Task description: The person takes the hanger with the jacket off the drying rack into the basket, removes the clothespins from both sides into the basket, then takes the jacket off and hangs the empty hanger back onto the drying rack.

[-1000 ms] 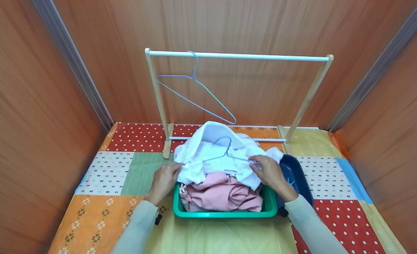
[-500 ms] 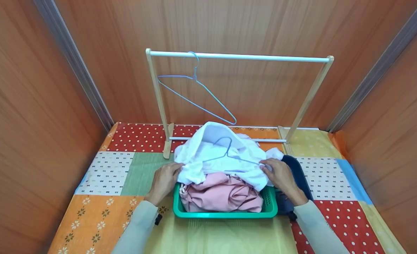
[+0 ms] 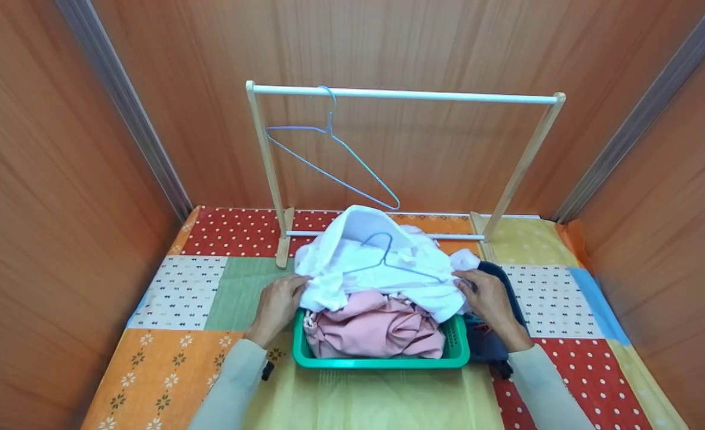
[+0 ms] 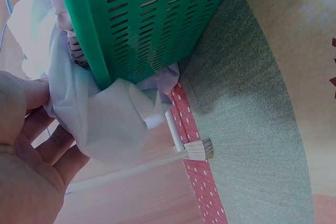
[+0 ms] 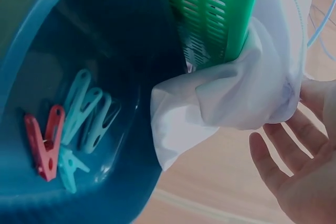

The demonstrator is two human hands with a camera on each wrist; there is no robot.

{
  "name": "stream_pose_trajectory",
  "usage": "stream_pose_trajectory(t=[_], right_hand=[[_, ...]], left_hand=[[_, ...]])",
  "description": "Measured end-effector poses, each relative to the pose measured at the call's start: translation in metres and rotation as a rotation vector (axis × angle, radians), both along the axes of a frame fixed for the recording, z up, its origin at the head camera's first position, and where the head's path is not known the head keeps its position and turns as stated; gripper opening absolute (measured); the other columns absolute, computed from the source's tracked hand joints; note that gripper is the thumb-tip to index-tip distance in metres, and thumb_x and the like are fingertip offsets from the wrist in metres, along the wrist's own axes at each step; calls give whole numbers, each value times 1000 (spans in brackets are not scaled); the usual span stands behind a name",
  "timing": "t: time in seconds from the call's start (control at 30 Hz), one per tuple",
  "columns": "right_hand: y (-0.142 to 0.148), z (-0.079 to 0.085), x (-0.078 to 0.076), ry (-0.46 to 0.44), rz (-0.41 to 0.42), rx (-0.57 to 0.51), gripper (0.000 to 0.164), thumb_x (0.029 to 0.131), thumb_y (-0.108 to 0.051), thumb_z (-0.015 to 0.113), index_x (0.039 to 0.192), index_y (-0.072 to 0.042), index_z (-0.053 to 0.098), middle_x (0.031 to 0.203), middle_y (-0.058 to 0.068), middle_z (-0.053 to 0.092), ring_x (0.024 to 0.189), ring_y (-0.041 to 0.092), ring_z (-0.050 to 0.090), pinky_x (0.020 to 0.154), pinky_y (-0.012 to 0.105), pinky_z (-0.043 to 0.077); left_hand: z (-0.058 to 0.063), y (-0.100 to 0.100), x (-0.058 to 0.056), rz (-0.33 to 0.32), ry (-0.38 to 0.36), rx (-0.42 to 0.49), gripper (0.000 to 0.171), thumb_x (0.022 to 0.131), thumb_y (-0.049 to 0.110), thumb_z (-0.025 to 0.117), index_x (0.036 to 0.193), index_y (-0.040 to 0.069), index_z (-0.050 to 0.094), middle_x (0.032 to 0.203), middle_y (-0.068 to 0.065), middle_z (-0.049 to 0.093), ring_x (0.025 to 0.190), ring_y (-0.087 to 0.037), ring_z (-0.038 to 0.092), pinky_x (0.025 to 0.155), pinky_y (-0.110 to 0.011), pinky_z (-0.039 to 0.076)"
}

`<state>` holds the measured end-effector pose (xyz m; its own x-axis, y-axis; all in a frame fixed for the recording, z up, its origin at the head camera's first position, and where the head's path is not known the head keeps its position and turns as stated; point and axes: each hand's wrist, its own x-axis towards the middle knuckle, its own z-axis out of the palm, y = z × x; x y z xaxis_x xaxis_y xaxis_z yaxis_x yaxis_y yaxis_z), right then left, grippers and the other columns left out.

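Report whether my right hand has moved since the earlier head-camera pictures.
Yes. In the head view, your right hand has shifted rightward, farther out over the right end of the green basket, which has stayed put.

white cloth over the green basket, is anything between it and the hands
Nothing visible: the left hand and the right hand each pinch one side of the white cloth. The lower blue hanger shows between the hands, blocking neither.
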<state>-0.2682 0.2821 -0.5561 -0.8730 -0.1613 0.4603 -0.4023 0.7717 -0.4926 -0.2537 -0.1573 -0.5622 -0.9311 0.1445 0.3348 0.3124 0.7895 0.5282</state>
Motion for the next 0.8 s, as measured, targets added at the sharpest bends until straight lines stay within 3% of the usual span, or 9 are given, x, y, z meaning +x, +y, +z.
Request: stream_pose_trajectory(t=[0.17,0.47,0.67,0.8], right_hand=[[6,-4,0,21,-10,-18,17,88,-4,71,104,-8,76,104,11,75,102,30,69,88,48,53],[17,-10,1,50,-60,0,14,88,-5,72,100,-7,77,98,11,76,85,24,69,73,43,53],[25,-15,1,-5,-93,-4,15,90,-7,69,103,-6,77,98,11,76,76,18,63,66,32,48],[30,-23,0,-42,-114,1,15,90,-8,70,103,-5,77,100,13,76,80,22,67,68,37,51]], left_hand=[[1,0,1,9,-23,5,23,96,12,63,116,12,74,112,-5,74,106,-24,69,89,-43,56],[0,0,1,-6,-10,24,22,96,13,63,115,12,74,113,-5,74,106,-24,69,89,-44,56],[1,-1,2,-2,-29,39,23,97,14,62,116,13,73,114,-4,74,107,-23,69,90,-43,56],[1,-1,2,3,-40,35,23,97,14,62,117,13,73,115,-4,73,109,-23,69,91,-43,56]])
